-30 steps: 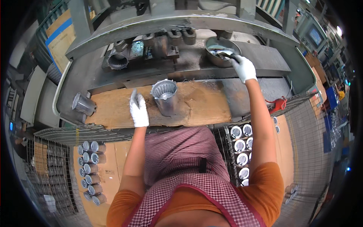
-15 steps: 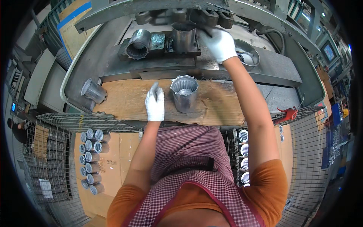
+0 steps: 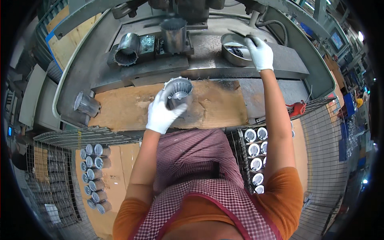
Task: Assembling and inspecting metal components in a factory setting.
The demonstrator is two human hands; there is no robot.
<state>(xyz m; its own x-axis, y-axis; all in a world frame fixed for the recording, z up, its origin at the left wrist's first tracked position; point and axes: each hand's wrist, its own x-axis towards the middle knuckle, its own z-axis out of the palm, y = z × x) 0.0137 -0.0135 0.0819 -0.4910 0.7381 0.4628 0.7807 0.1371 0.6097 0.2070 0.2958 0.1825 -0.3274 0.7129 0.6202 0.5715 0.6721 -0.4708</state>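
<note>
My left hand (image 3: 162,113), in a white glove, is wrapped around a grey finned metal cylinder (image 3: 181,89) on the wooden board. The cylinder's open, toothed mouth faces up. Farther right, my gloved right hand (image 3: 262,56) grips a slim dark tool (image 3: 239,33) above a round metal pan (image 3: 235,60); the tool's kind is not clear. Some liquid and dark pieces show inside the pan. A similar cylinder (image 3: 174,38) stands upright on the machine's fixture, and another cylinder (image 3: 129,48) lies tilted to its left.
The cardboard-covered wooden board (image 3: 220,106) spans the front of the machine bed. At its left end lies a cylinder (image 3: 87,105). A red-handled tool (image 3: 297,108) hangs at the right. Wire cages with several finished-looking cylinders (image 3: 96,185) flank my lap.
My right hand has moved from beside the fixture to the pan, carrying the dark tool. My left hand has closed on the cylinder on the board. The whole view has shifted slightly.
</note>
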